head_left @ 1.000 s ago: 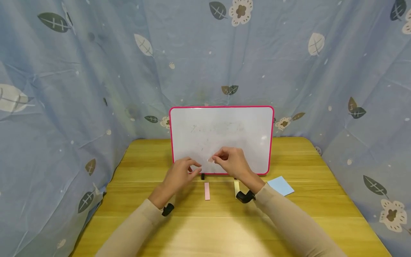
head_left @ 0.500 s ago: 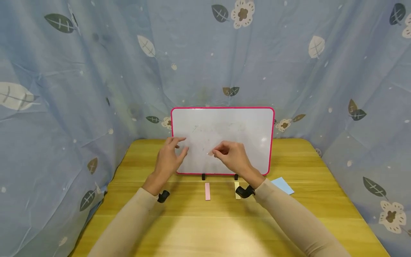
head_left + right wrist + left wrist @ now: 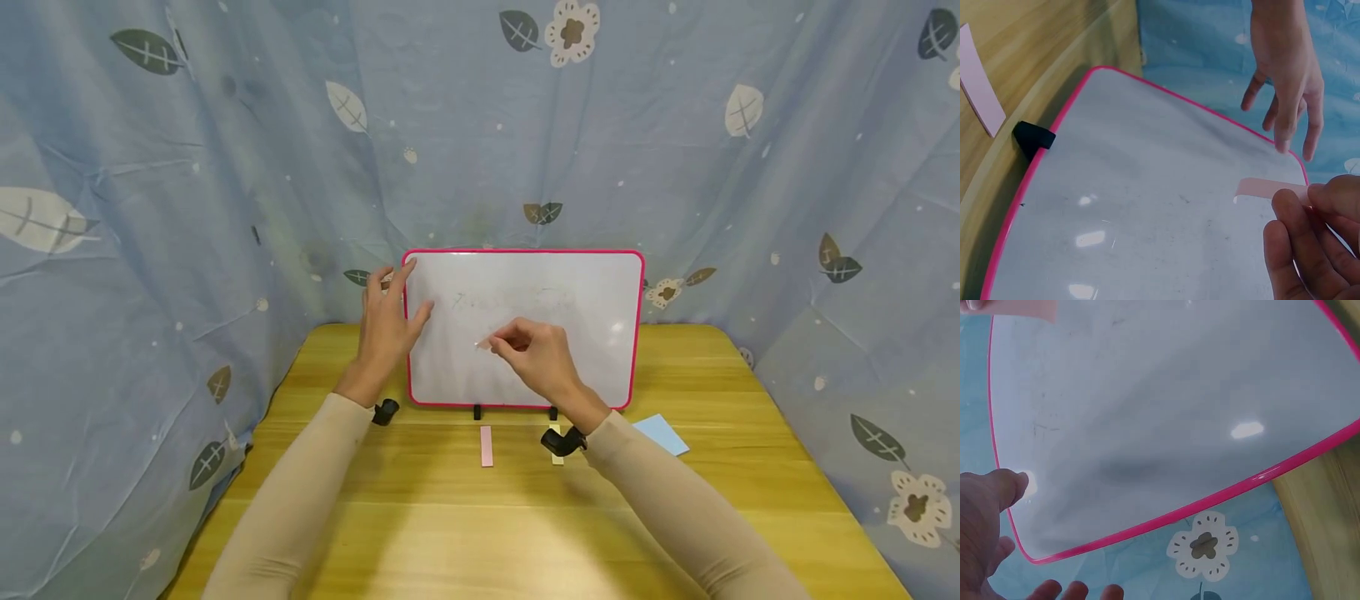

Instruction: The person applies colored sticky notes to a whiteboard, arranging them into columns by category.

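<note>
A whiteboard (image 3: 465,375) with a pink frame stands upright on the table. My right hand (image 3: 542,354) pinches a small pink sticky note strip (image 3: 1263,187) between thumb and fingers, in front of the board's middle. In the right wrist view the strip's free end curls slightly. My left hand (image 3: 386,329), fingers spread, is at the board's upper left corner, with fingertips right at the pink frame (image 3: 1204,503). In the left wrist view the strip shows only partly, at the top left.
On the table in front of the board lie a pink sticky note pad (image 3: 487,447) and a yellow one (image 3: 557,459), partly hidden by the right wrist's black camera mount (image 3: 562,442). A blue square pad (image 3: 662,435) lies to the right. Black feet (image 3: 477,412) support the board.
My left hand has risen from the board's lower left to its upper left corner. My right hand has moved slightly up and left, still pinching the pink strip.
</note>
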Action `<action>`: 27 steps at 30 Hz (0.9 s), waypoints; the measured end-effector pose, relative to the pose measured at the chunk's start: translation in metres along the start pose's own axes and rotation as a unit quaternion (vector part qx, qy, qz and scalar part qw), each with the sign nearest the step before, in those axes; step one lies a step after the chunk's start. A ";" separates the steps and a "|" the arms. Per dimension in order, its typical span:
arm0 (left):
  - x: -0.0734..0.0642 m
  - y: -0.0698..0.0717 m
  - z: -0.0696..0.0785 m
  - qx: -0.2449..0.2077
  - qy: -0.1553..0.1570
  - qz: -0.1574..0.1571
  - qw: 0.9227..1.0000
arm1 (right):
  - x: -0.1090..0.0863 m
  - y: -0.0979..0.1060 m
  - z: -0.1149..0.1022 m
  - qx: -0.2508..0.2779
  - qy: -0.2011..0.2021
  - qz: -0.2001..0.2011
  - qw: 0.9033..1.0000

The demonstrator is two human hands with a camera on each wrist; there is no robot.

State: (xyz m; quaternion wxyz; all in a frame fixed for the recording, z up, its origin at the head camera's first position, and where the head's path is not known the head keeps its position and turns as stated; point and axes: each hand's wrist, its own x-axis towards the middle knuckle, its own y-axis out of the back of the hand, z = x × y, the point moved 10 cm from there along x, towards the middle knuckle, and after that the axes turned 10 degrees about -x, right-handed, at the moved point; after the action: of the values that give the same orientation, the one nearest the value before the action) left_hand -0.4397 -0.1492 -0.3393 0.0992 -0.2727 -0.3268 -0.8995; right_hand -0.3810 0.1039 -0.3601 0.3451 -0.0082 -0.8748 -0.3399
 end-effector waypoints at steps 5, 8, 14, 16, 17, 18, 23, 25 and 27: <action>0.012 -0.004 -0.002 0.000 0.013 -0.017 1.000 | 0.004 0.002 -0.003 0.000 0.002 0.015 1.000; 0.019 -0.007 -0.002 -0.003 0.015 -0.024 1.000 | 0.007 0.002 -0.004 0.006 0.005 0.023 1.000; 0.028 -0.009 0.001 -0.007 0.017 -0.033 0.999 | 0.013 0.004 -0.007 0.025 0.012 0.044 0.999; 0.030 -0.009 0.000 -0.005 0.021 -0.034 0.999 | 0.014 0.004 -0.009 0.029 0.013 0.049 0.998; 0.030 -0.010 0.000 -0.004 0.023 -0.035 0.999 | 0.015 0.005 -0.010 0.031 0.014 0.052 0.998; 0.030 -0.010 0.000 -0.004 0.024 -0.036 0.999 | 0.016 0.005 -0.011 0.033 0.016 0.056 0.998; 0.031 -0.010 -0.002 -0.006 0.030 -0.039 0.999 | 0.021 0.007 -0.013 0.037 0.026 0.080 0.996; 0.031 -0.010 -0.002 -0.004 0.029 -0.040 0.999 | 0.025 0.008 -0.015 0.037 0.033 0.092 0.995; 0.032 -0.010 -0.001 -0.001 0.029 -0.039 0.999 | 0.028 0.009 -0.016 0.041 0.041 0.105 0.993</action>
State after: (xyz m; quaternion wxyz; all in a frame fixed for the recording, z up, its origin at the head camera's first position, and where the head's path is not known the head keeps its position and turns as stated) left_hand -0.4701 -0.1423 -0.3274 0.0732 -0.2333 -0.3330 -0.9107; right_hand -0.3902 0.0951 -0.3287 0.4143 -0.0718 -0.8675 -0.2657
